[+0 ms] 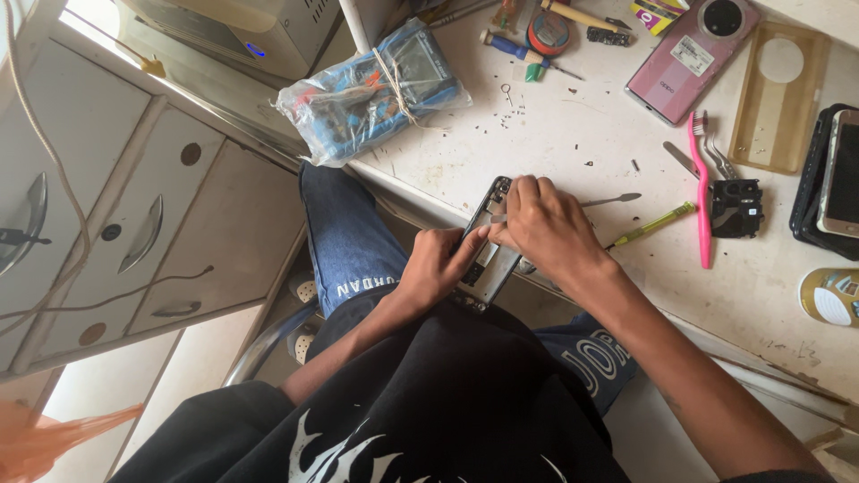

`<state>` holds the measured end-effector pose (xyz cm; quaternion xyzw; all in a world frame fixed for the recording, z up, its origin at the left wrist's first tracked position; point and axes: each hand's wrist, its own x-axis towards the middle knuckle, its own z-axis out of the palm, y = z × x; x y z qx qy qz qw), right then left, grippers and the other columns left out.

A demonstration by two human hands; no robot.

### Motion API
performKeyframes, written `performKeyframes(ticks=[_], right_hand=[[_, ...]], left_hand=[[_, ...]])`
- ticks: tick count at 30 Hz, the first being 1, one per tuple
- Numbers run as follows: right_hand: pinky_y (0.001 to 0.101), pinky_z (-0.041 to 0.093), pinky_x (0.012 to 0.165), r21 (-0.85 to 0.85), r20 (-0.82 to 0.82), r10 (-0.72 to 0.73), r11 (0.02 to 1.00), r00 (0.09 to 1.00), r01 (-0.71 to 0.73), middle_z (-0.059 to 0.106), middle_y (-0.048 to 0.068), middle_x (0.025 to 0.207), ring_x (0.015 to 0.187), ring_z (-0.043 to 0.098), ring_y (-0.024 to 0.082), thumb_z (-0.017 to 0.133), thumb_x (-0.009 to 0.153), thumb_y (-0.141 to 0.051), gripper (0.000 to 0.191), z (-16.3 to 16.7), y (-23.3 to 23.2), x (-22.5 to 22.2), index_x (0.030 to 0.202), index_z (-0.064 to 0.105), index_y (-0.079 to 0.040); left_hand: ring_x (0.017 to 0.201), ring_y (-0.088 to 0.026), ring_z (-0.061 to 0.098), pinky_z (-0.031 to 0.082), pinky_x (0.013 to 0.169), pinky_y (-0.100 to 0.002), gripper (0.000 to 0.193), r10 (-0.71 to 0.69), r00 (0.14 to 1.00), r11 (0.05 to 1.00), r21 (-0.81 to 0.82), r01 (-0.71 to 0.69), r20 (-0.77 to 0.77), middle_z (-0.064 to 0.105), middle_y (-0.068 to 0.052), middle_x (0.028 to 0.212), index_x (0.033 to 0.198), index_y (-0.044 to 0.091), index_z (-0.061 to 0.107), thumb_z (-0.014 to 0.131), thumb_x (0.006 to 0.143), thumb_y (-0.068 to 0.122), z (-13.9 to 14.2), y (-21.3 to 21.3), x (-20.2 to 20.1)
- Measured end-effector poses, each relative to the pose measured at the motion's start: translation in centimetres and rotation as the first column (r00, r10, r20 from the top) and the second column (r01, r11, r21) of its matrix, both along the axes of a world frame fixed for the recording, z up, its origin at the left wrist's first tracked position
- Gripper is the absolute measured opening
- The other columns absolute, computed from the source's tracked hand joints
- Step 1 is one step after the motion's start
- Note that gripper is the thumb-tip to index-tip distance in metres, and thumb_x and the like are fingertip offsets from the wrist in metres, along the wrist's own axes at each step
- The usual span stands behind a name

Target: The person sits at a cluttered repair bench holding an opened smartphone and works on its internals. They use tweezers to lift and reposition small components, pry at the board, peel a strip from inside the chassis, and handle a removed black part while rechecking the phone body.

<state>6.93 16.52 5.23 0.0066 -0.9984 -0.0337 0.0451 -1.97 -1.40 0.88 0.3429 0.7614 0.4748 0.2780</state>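
At the near table edge we note the opened dark phone frame lying long-axis away from us, left hand clamped on its lower side, right hand closed above on a thin silver tool.

White, scuffed worktable at right, speckled with grime. Pale cabinet at left, with curved metal drawer handles and round lock holes. Light floor near left. Chrome chair frame below. Bright daylight far left.
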Motion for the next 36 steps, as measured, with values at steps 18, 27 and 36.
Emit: performKeyframes(ticks=[18, 27, 36], right_hand=[[0.0388, 0.059, 0.066, -0.443, -0.044, -0.153, 0.889, 0.987, 0.118, 0.057, 0.015, 0.093, 0.073, 0.066, 0.027, 0.08, 0.086, -0.021, 0.03, 2.5, 0.1, 0.6, 0.088, 0.066, 0.005], [0.0428, 0.059, 0.069, -0.325, -0.065, -0.165, 0.936, 0.984, 0.135, 0.062, 0.019, 0.087, 0.082, 0.066, 0.033, 0.089, 0.071, -0.032, 0.042, 2.6, -0.4, -0.2, 0.082, 0.072, 0.004], [0.0393, 0.061, 0.074, -0.195, 0.162, -0.165, 0.961, 0.973, 0.195, 0.066, 0.02, 0.084, 0.092, 0.068, 0.03, 0.086, 0.078, -0.042, 0.049, 2.5, -0.3, -1.2, 0.084, 0.075, 0.005]], left_hand=[[0.04, -0.016, 0.045, 0.037, 0.042, -0.04, 0.064, -0.014, 0.998, 0.999, -0.043, 0.017, 0.055, 0.051, -0.013, 0.046, 0.062, -0.006, 0.061, 0.058, 0.102, 0.044, 0.2, -0.1, 0.1], [0.042, -0.021, 0.05, 0.039, 0.044, -0.041, 0.059, -0.025, 1.0, 0.998, 0.049, 0.025, -0.003, 0.054, -0.017, 0.051, 0.068, -0.007, 0.061, 0.058, 0.103, 0.04, -0.5, -0.3, 0.3], [0.042, -0.024, 0.048, 0.04, 0.046, -0.041, 0.055, -0.021, 1.0, 1.0, 0.017, 0.021, -0.007, 0.052, -0.019, 0.051, 0.069, -0.006, 0.061, 0.058, 0.103, 0.036, -0.8, -0.2, 0.4]])
